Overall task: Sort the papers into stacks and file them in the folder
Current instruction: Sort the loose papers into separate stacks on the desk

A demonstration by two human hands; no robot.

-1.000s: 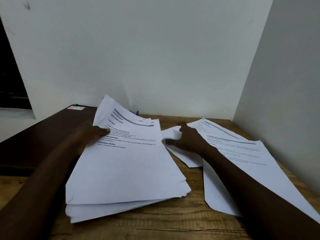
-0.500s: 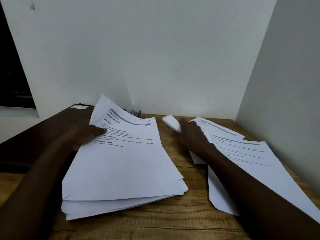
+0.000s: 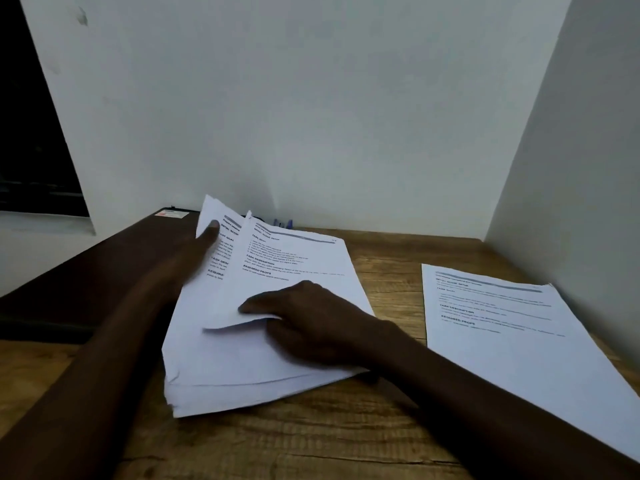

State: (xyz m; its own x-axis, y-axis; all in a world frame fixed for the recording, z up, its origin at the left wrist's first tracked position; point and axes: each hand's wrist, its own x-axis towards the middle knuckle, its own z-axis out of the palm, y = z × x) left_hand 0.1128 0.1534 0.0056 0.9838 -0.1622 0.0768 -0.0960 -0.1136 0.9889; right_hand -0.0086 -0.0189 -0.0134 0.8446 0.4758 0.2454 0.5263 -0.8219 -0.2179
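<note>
A thick stack of printed white papers (image 3: 221,368) lies on the wooden desk (image 3: 311,441) in front of me. My right hand (image 3: 311,323) pinches the lower corner of the top sheet (image 3: 287,271), which is lifted and curled off the stack. My left hand (image 3: 197,251) rests flat on the stack's upper left part, fingers spread, pressing the page beneath. A second, thinner pile of printed sheets (image 3: 512,327) lies to the right, apart from both hands. A dark folder (image 3: 86,271) lies flat at the left, partly under my left arm.
White walls close off the desk at the back and on the right. Blue pens (image 3: 283,223) peek out behind the main stack by the back wall. A dark window opening is at the far left.
My right hand has left the right pile, crossed back to the main stack and taken hold of the top sheet's corner. The left hand has slid up along the stack.
</note>
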